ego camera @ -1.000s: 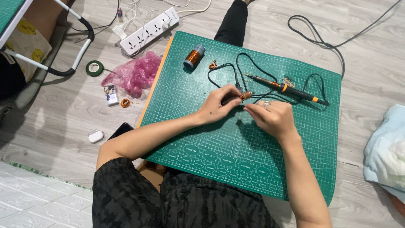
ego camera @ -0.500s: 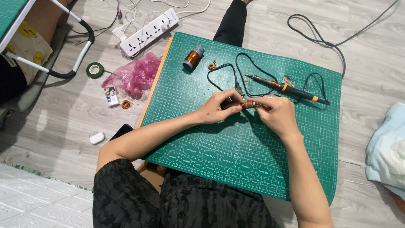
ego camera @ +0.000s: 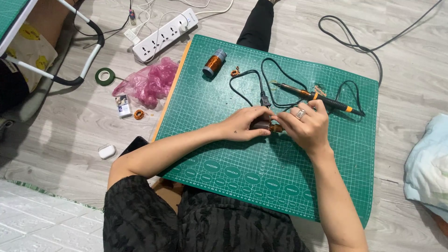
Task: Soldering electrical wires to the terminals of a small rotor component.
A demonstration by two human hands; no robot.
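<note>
Sitting on a pale wood floor (ego camera: pixel 410 56), a person in a dark patterned garment works over a green cutting mat (ego camera: pixel 280 186) laid in front of the knees. Both hands meet near the middle of the mat. The left hand (ego camera: pixel 245 123) is curled closed around a small dark brown part (ego camera: pixel 262 125), thumb and fingers pressed on it. The right hand (ego camera: pixel 305 126) (a ring shows on one finger) pinches the copper-coloured end of the same part, fingertips drawn tight together; what exactly lies between those fingertips is too small to tell. The part sits just above the mat surface, between the two hands.

Further findings on the mat: a soldering iron (ego camera: pixel 322 99) with an orange and black handle lies just beyond the right hand, its black cord (ego camera: pixel 261 86) looping toward the left hand and ending in a plug (ego camera: pixel 264 100) close to the left fingers. A spool of copper wire (ego camera: pixel 214 63) lies near the far left corner, with a small coil of wire (ego camera: pixel 234 72) beside it.

Off the mat, on the left: a white power strip (ego camera: pixel 163 35), a crumpled pink plastic bag (ego camera: pixel 149 84), a roll of green tape (ego camera: pixel 105 76), a small white case (ego camera: pixel 107 151). A pale blue cloth (ego camera: pixel 429 163) lies at the right edge.
</note>
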